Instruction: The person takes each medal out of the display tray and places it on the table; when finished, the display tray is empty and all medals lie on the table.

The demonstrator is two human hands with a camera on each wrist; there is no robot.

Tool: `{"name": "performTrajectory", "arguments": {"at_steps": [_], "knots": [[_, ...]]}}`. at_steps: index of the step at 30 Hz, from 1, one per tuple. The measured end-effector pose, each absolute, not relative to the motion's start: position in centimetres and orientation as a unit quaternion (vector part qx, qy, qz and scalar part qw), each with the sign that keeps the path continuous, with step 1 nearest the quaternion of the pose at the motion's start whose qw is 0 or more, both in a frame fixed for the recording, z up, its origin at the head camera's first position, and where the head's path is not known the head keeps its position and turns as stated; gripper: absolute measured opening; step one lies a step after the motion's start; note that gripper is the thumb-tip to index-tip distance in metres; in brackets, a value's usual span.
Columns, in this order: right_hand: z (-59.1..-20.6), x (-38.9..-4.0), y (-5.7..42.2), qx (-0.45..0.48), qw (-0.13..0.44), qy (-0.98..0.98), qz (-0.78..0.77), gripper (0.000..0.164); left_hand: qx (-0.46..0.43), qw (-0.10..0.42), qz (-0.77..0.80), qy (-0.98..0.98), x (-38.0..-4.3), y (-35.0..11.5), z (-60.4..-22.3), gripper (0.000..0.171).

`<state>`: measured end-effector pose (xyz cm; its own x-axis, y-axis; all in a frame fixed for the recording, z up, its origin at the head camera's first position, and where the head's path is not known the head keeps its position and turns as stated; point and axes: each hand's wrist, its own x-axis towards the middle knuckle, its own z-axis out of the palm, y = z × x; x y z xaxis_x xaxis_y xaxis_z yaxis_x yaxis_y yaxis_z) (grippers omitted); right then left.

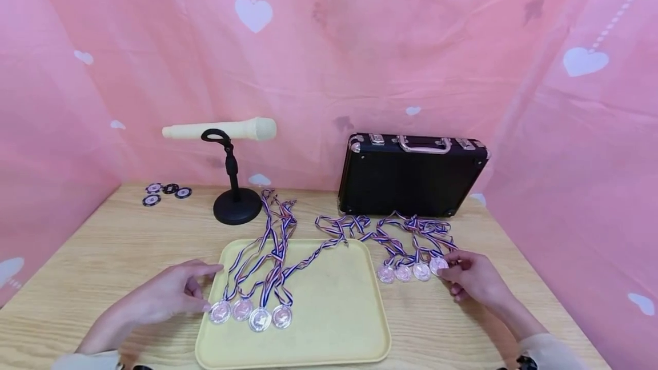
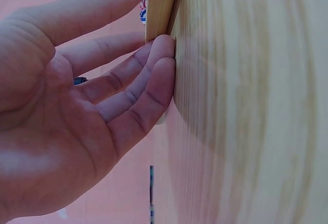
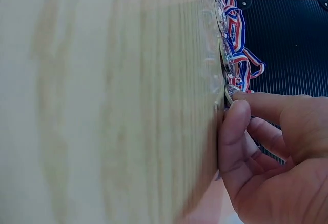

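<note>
Several silver medals (image 1: 260, 319) with striped red, white and blue ribbons lie in a row on a yellow tray (image 1: 339, 324). My left hand (image 1: 172, 293) is at the tray's left side, its thumb tip right at the leftmost medal (image 1: 220, 312) and its index finger reaching to the rim. In the left wrist view the other fingers bend loosely beside the tray edge (image 2: 160, 8). To the right of the tray, more medals (image 1: 403, 273) lie in a row on the table. My right hand (image 1: 475, 280) pinches the rightmost medal (image 3: 229, 92) at its edge between thumb and fingertip.
Behind the right-hand medals stands a black case (image 1: 411, 181) with a silver handle. A white microphone (image 1: 221, 129) sits on a black stand (image 1: 237, 206) at the back left, with several poker chips (image 1: 183, 193) beside it. Ribbons (image 1: 280, 221) trail over the tray's far rim.
</note>
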<state>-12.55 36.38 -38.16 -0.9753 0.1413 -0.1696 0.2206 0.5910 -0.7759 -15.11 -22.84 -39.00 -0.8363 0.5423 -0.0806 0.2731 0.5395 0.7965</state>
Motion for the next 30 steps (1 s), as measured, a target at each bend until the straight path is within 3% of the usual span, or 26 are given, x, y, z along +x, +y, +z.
{"name": "performTrajectory", "arguments": {"at_steps": [16, 24, 30], "knots": [[-37.6, -12.2, 36.8, 0.074, 0.011, 0.92, -0.384, 0.045, 0.221, 0.167, 0.408, 0.87, -15.3, -22.5, -38.4, 0.073], [-36.3, -12.1, 36.7, 0.033, -0.013, 0.931, -0.363, 0.03, 0.215, 0.166, 0.407, 0.872, -15.0, -22.8, -38.4, 0.074], [-35.0, -12.2, 35.5, 0.015, -0.045, 0.933, -0.356, 0.03, 0.211, 0.167, 0.404, 0.874, -14.9, -22.6, -38.4, 0.074]]}}
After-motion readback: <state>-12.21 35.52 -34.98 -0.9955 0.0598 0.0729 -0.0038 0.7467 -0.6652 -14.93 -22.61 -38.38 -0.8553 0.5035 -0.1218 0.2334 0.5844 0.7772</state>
